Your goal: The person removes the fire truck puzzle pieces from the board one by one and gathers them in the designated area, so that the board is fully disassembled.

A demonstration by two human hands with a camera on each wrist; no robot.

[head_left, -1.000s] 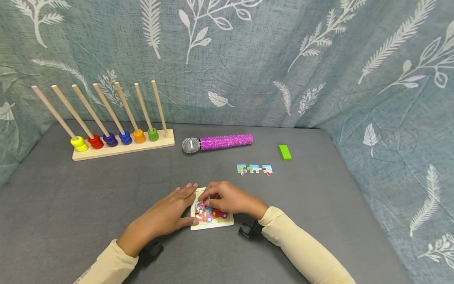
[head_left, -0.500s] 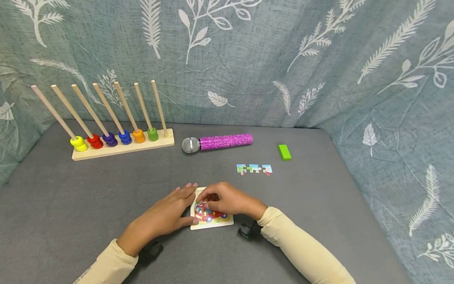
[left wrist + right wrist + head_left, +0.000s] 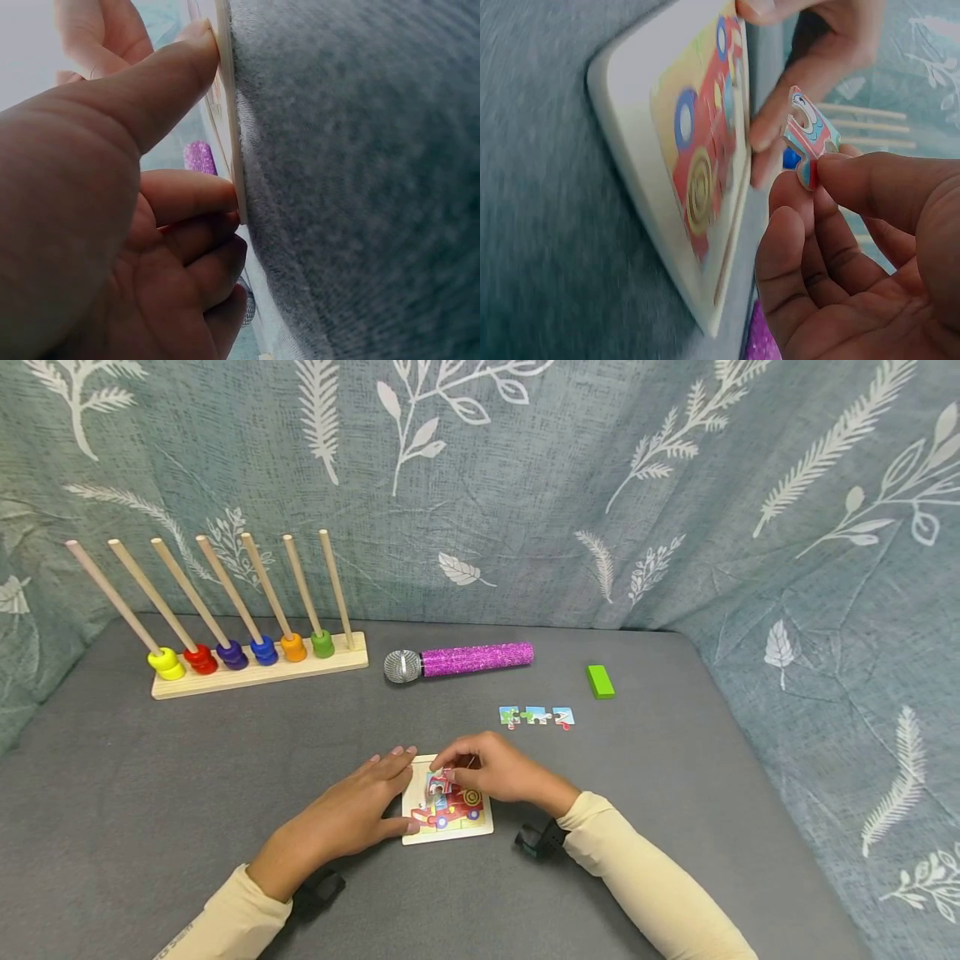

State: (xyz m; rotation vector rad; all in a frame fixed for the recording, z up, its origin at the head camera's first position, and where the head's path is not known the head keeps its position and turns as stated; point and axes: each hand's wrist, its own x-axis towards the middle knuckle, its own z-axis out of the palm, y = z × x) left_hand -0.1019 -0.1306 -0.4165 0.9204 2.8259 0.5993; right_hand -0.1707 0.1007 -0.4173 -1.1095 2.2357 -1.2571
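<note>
A wooden jigsaw board [image 3: 450, 837] with a red vehicle picture lies on the table before me. My left hand [image 3: 352, 814] rests along its left side, fingers extended and thumb on the frame near the lower left corner. Between thumb and fingers, my right hand [image 3: 495, 768] pinches a puzzle piece [image 3: 810, 131] in red, white and blue with a printed eye. That piece is held tilted above the board in the right wrist view. Assembled pieces [image 3: 705, 142] show wheels and a yellow coil in the frame, while the right hand covers the board's upper right part.
Three loose puzzle pieces [image 3: 536, 716] lie in a row beyond the board. Behind them are a glittery purple microphone [image 3: 476, 660] and a green block [image 3: 600, 682]. A wooden peg stand [image 3: 258, 679] with coloured beads stands at the back left, before a patterned curtain [image 3: 525, 527].
My right hand has lifted the pinched piece off the board's left part and shifted it up and to the right, uncovering more of the vehicle picture. My left hand has stayed in place.
</note>
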